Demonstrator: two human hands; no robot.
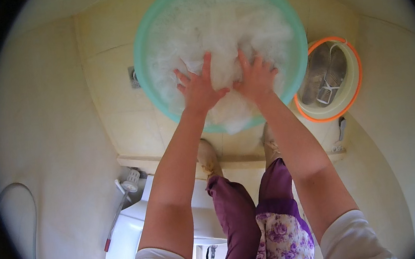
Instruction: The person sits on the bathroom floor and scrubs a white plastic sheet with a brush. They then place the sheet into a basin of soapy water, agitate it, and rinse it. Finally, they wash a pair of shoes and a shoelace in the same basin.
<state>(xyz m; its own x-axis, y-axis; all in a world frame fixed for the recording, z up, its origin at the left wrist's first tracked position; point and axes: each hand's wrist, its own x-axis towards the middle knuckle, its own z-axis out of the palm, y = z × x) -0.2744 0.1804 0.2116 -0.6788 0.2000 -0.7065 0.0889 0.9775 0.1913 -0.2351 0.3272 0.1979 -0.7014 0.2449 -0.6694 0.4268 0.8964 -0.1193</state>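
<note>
A wide pale-green basin (301,58) lies on the tiled floor before me, filled with foamy water and a white, cloth-like mass (216,27). Both hands are over it, palms down. My left hand (200,89) rests on the wet white mass left of the middle, fingers spread and thumb pointing right. Beside it, my right hand (257,78) touches the same mass with its fingers apart, and its thumb comes close to the left one. Neither hand visibly grips anything. Foam blurs where cloth ends and suds begin; a white clump (235,125) hangs over the near rim.
To the right, a bucket with an orange rim (359,73) holds grey footwear (330,59) and a white strap-like item (326,93). A grey-handled object (342,128) lies below it. A floor drain (134,77), white toilet (125,231) and hose (31,206) are leftward. A low ledge (240,160) crosses near my feet.
</note>
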